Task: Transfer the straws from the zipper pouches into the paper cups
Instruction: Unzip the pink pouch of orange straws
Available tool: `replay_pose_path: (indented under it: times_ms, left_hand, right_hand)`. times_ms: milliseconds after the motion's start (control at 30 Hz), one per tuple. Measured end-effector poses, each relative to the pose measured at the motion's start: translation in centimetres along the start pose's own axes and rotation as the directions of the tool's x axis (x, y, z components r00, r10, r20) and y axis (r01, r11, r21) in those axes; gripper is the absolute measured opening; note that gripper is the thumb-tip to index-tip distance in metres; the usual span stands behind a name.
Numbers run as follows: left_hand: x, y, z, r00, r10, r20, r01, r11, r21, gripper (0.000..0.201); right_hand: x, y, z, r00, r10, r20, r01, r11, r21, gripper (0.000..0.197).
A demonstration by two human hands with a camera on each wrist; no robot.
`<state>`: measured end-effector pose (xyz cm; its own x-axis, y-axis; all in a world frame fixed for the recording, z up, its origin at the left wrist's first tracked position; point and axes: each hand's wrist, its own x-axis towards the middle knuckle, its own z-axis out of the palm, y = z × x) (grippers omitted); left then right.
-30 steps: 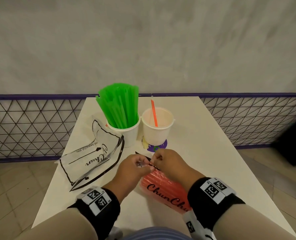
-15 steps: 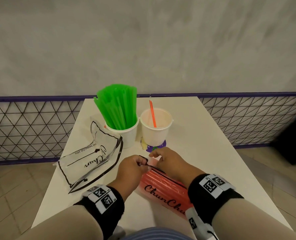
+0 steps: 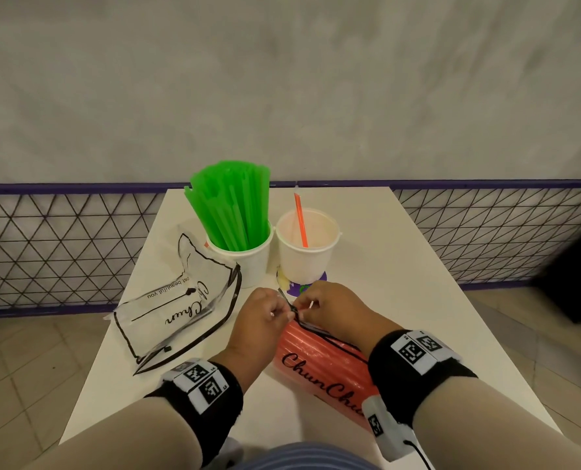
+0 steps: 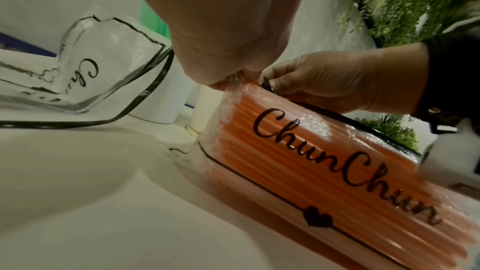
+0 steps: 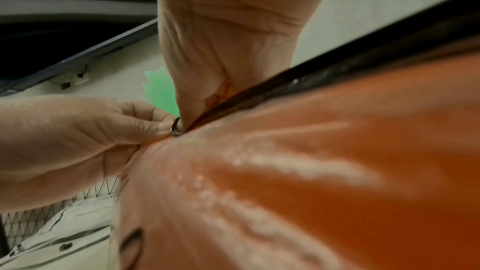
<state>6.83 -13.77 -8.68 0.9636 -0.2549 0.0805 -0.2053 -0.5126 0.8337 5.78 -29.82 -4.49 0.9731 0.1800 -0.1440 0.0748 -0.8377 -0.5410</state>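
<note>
Leftmost on the white table (image 3: 367, 232) lies the empty clear pouch (image 3: 177, 317), flat and open, beside a paper cup (image 3: 248, 262) packed with green straws (image 3: 231, 205). Nearer, the left hand (image 3: 258, 320) pinches the far corner of the pouch of orange straws (image 3: 319, 361), which lies on the table; the right hand (image 3: 329, 307) pinches its zipper pull (image 5: 176, 128). Behind them, a second cup (image 3: 307, 256) holds one orange straw (image 3: 300, 218).
</note>
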Motion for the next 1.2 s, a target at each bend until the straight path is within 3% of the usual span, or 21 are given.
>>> replay_pose_path:
  times_ms: [100, 167, 233, 367, 433, 500, 567, 667, 800, 900, 1067, 1200]
  left_hand:
    - [0.0, 0.0, 0.5, 1.0, -0.005, 0.025, 0.005, 1.0, -0.001, 0.022]
    - [-0.1, -0.2, 0.6, 1.0, -0.017, 0.002, 0.017, 1.0, -0.017, 0.021]
    - [-0.1, -0.4, 0.6, 0.999, -0.023, -0.031, 0.022, 0.999, -0.026, 0.019]
    - [-0.2, -0.6, 0.5, 0.998, -0.036, -0.06, 0.037, 0.999, 0.022, 0.016]
    - [-0.2, -0.6, 0.4, 0.996, -0.049, -0.08, 0.052, 0.998, 0.04, 0.016]
    - [-0.2, -0.6, 0.3, 0.994, -0.058, -0.087, 0.059, 0.998, 0.009, 0.017]
    - [-0.2, -0.4, 0.2, 0.996, -0.049, -0.069, 0.046, 0.998, -0.05, 0.018]
    - [-0.2, -0.2, 0.3, 0.999, -0.009, -0.036, 0.006, 0.996, -0.089, 0.017]
    - [-0.1, -0.1, 0.3, 1.0, 0.018, 0.002, -0.018, 0.995, -0.099, 0.016]
    - [0.0, -0.4, 0.2, 0.998, 0.052, 0.022, -0.051, 0.998, -0.044, 0.016]
    - [0.6, -0.7, 0.2, 0.995, 0.099, 0.005, -0.1, 0.994, 0.046, 0.014]
    - [1.0, -1.5, 0.1, 0.986, 0.169, -0.007, -0.165, 0.968, 0.19, 0.007]
  right_hand:
    - [0.6, 0.2, 0.5, 0.999, 0.042, -0.014, -0.043, 0.999, -0.032, 0.012]
    - [0.6, 0.1, 0.6, 0.997, 0.071, -0.001, -0.071, 0.997, -0.014, 0.025]
    - [0.5, -0.1, 0.9, 0.998, 0.052, 0.02, -0.051, 0.996, -0.076, 0.037]
    - [0.0, -1.1, 1.5, 0.998, -0.052, -0.017, 0.046, 0.961, -0.274, 0.04]
    - [0.2, -0.9, 1.7, 0.998, -0.03, -0.048, 0.021, 0.983, -0.184, 0.032]
    - [0.1, -0.8, 1.3, 0.998, 0.033, -0.051, -0.033, 0.999, 0.013, 0.016]
    - [-0.4, -0.9, 0.4, 0.997, 0.067, 0.049, -0.075, 0.982, 0.174, 0.02]
    - [-1.0, -0.8, -0.5, 0.979, 0.053, 0.197, -0.103, 0.962, 0.251, 0.022]
    - [-0.7, 0.3, -0.7, 0.98, 0.071, 0.187, -0.122, 0.953, 0.277, 0.017]
    - [-0.2, 0.7, -1.2, 0.973, 0.075, 0.218, -0.115, 0.978, 0.173, 0.013]
    - [1.3, 0.3, -0.6, 0.996, 0.067, 0.058, -0.064, 0.997, -0.048, 0.016]
    - [1.9, -0.1, -0.5, 0.997, 0.049, 0.053, -0.038, 0.983, -0.181, 0.038]
